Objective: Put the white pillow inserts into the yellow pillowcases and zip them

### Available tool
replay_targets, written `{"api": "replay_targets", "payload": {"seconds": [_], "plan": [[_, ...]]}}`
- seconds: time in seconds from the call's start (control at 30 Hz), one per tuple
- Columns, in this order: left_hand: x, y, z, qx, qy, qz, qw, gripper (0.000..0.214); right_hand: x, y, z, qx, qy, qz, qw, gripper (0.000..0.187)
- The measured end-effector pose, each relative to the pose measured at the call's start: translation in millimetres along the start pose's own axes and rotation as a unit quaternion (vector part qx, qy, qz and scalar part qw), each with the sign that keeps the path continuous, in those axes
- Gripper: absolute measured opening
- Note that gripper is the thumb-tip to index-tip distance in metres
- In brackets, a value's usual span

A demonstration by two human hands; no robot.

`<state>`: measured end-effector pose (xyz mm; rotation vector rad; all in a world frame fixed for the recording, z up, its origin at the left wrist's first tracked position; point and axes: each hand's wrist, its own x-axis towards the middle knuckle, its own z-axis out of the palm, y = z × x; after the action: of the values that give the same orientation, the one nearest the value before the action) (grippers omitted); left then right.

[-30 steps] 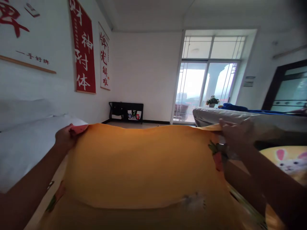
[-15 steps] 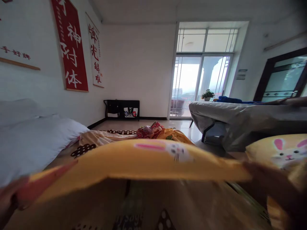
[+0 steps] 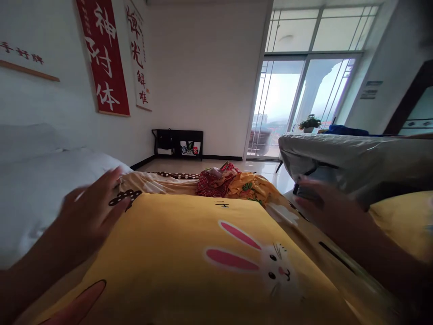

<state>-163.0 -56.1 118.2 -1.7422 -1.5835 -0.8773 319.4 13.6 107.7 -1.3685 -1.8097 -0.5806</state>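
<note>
A yellow cloth with a white rabbit print [image 3: 203,257] lies spread flat in front of me. My left hand [image 3: 89,212] hovers at its left edge, fingers stretched out and slightly blurred, holding nothing. Over the cloth's right edge is my right hand [image 3: 324,205], fingers spread and empty. A patterned sheet [image 3: 149,183] lies under the cloth.
A white pillow or duvet [image 3: 37,189] lies to the left. A heap of red-checked and yellow cloths [image 3: 233,180] lies beyond. A grey-covered table [image 3: 355,155] stands at the right, another yellow cloth [image 3: 406,221] below it. Glass doors [image 3: 291,108] are at the back.
The cloth, held up stretched between both hands a second ago, came down and now lies flat. Both hands have let go of it and opened.
</note>
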Motion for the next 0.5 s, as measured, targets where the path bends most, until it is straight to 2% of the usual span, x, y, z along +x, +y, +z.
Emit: {"api": "replay_targets", "payload": {"seconds": [0.07,0.13,0.17,0.2,0.23,0.27,0.3,0.37,0.43,0.5], "plan": [[47.0,37.0,14.0,-0.026,-0.034,0.042,0.998,0.057,48.2,-32.2,3.7,-0.018,0.016,-0.061,0.998,0.053],[78.0,73.5,49.5,-0.062,-0.055,0.023,0.996,0.054,77.4,-67.6,21.4,0.001,0.006,-0.053,0.999,0.055],[81.4,89.4,74.8,-0.073,-0.074,0.007,0.995,0.053,79.9,-84.3,38.4,0.016,-0.014,-0.016,1.0,0.057],[76.0,102.8,103.4,-0.081,-0.116,-0.005,0.99,0.052,73.7,-99.3,60.7,0.027,-0.071,0.024,0.997,0.057],[63.3,113.4,133.4,-0.082,-0.185,-0.031,0.979,0.052,60.0,-111.9,86.9,0.037,-0.15,0.062,0.986,0.055],[46.2,120.8,162.8,-0.076,-0.286,-0.059,0.953,0.052,41.1,-121.5,115.4,0.042,-0.206,0.068,0.975,0.052],[28.2,124.7,189.8,-0.077,-0.33,-0.063,0.939,0.051,20.3,-127.2,143.9,0.047,-0.251,0.064,0.965,0.049],[1.1,121.5,231.3,-0.083,-0.373,-0.061,0.922,0.049,-15.3,-124.6,192.4,0.048,-0.321,0.062,0.944,0.046],[-6.0,103.1,252.2,-0.094,-0.397,-0.055,0.912,0.048,-32.0,-102.9,219.7,0.052,-0.358,0.049,0.931,0.048],[-0.7,71.2,254.6,-0.091,-0.406,-0.063,0.907,0.049,-33.3,-68.3,224.9,0.05,-0.385,0.043,0.921,0.051]]}}
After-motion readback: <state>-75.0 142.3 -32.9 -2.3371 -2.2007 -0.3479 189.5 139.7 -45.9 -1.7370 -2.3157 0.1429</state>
